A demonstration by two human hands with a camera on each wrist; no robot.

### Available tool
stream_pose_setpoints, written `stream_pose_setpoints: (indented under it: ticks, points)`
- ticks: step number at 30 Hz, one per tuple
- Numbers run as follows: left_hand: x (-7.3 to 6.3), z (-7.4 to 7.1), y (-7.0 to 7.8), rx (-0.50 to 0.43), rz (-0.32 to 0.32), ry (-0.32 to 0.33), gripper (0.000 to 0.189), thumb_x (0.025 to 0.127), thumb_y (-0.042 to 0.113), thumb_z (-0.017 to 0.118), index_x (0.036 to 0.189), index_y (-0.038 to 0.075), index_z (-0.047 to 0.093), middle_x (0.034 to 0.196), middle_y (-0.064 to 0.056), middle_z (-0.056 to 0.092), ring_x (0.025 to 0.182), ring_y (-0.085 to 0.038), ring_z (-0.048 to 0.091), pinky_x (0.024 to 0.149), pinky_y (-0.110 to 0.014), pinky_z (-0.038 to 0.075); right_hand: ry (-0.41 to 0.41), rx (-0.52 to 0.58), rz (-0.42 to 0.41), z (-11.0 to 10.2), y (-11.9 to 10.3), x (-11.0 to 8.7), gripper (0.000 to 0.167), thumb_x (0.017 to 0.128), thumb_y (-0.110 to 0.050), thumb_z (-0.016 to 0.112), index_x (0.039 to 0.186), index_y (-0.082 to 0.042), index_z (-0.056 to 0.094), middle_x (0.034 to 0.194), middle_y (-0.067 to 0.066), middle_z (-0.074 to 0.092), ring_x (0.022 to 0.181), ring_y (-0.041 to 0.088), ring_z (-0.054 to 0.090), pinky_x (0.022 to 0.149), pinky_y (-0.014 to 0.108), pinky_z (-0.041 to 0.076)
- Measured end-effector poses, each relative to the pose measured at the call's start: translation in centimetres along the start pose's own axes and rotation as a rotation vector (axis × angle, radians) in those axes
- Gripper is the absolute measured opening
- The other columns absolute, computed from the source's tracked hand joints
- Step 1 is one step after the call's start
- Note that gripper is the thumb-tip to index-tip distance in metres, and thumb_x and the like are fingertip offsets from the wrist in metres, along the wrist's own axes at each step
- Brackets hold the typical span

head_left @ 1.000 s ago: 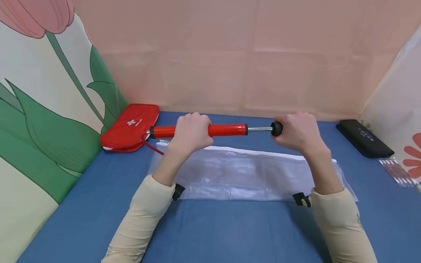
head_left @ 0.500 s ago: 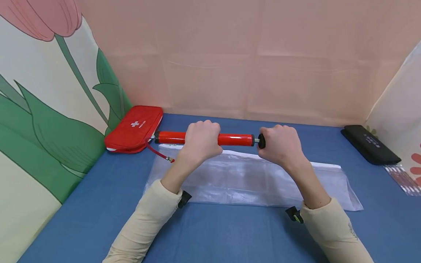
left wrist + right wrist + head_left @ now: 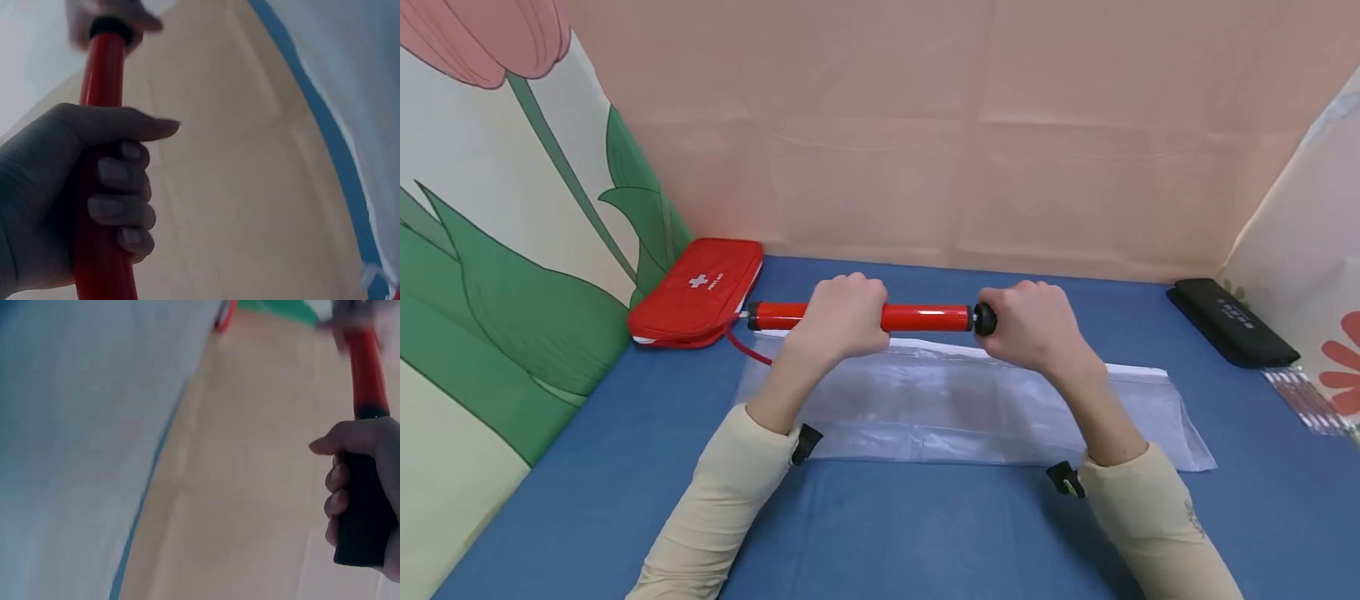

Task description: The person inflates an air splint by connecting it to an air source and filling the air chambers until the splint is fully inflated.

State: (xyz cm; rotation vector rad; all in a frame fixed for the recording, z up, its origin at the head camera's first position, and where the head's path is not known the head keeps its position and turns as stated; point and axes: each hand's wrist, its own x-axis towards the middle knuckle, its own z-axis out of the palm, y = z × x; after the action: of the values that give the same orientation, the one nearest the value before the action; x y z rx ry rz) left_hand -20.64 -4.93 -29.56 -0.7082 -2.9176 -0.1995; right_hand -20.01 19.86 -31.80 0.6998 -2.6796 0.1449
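Observation:
A red hand pump point(image 3: 928, 317) is held level above the table. My left hand point(image 3: 846, 317) grips its red barrel, the fingers wrapped round it in the left wrist view. Round the black handle point(image 3: 362, 509) curl the fingers of my right hand point(image 3: 1030, 325). Hardly any rod shows between barrel and handle. From the barrel's left end a thin red hose point(image 3: 747, 346) hangs down and passes behind my left forearm. Under both hands a clear plastic bag point(image 3: 925, 408) with a white top edge lies flat.
A red first aid case point(image 3: 696, 292) lies at the back left. To the right are a black zip case point(image 3: 1232, 321) and a clear packet point(image 3: 1303, 400) of thin sticks. Blue cloth point(image 3: 910, 533) covers the table, and a beige sheet point(image 3: 865, 133) hangs behind.
The right hand has pushed the handle leftward, so the rod seen a second ago is almost wholly inside the barrel. The pump also sits slightly lower in view.

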Motion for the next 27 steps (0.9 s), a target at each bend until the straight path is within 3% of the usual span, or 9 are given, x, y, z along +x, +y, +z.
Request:
stream_pose_setpoints:
  ticks: [4, 7, 13, 18, 23, 27]
  points:
    - [0.0, -0.4, -1.4, -0.040, -0.018, -0.001, 0.032, 0.066, 0.019, 0.083, 0.092, 0.007, 0.069, 0.080, -0.007, 0.063, 0.070, -0.021, 0.058, 0.067, -0.038, 0.052, 0.046, -0.016, 0.052, -0.8, 2.4, -0.6, 0.010, 0.070, -0.015, 0.072, 0.075, -0.012, 0.064, 0.057, -0.002, 0.050, 0.054, 0.020, 0.047, 0.046, 0.037, 0.039]
    - [0.3, 0.1, -1.2, -0.014, 0.018, 0.004, 0.027, 0.069, 0.019, 0.080, 0.089, 0.007, 0.068, 0.077, -0.006, 0.063, 0.068, -0.021, 0.058, 0.064, -0.036, 0.052, 0.033, -0.020, 0.069, -0.9, 2.8, -0.9, 0.011, 0.070, -0.015, 0.073, 0.076, -0.011, 0.065, 0.059, -0.001, 0.052, 0.056, 0.022, 0.049, 0.047, 0.038, 0.041]
    - [0.4, 0.9, 0.5, 0.086, 0.028, 0.026, 0.024, 0.071, 0.024, 0.078, 0.087, 0.009, 0.067, 0.070, -0.003, 0.062, 0.062, -0.017, 0.057, 0.060, -0.032, 0.052, -0.002, -0.052, 0.046, -0.2, 0.4, -0.4, 0.013, 0.073, -0.014, 0.072, 0.076, -0.008, 0.061, 0.055, 0.001, 0.052, 0.049, 0.020, 0.049, 0.045, 0.036, 0.044]
    - [0.1, 0.9, 2.2, 0.152, 0.000, 0.058, 0.031, 0.069, 0.031, 0.082, 0.091, 0.012, 0.071, 0.071, -0.001, 0.063, 0.060, -0.015, 0.056, 0.061, -0.031, 0.053, 0.049, -0.065, 0.011, 0.4, -1.4, 0.0, 0.017, 0.069, -0.013, 0.074, 0.077, -0.009, 0.059, 0.055, 0.001, 0.050, 0.047, 0.018, 0.047, 0.046, 0.034, 0.043]
    - [-0.2, 0.9, 3.8, 0.164, -0.038, 0.098, 0.031, 0.068, 0.031, 0.083, 0.089, 0.013, 0.070, 0.063, 0.000, 0.059, 0.052, -0.014, 0.054, 0.054, -0.030, 0.051, 0.172, -0.062, -0.049, 0.7, -2.3, 0.2, 0.024, 0.063, -0.011, 0.077, 0.076, -0.010, 0.056, 0.054, 0.001, 0.049, 0.043, 0.018, 0.044, 0.044, 0.034, 0.040]
    - [-0.2, 1.0, 3.7, 0.130, -0.028, 0.102, 0.021, 0.069, 0.026, 0.079, 0.079, 0.013, 0.066, 0.055, 0.001, 0.053, 0.048, -0.013, 0.051, 0.050, -0.027, 0.048, 0.149, -0.055, -0.062, 0.3, -2.2, 0.2, 0.024, 0.064, -0.013, 0.078, 0.077, -0.011, 0.058, 0.055, 0.000, 0.051, 0.044, 0.018, 0.045, 0.045, 0.034, 0.041]
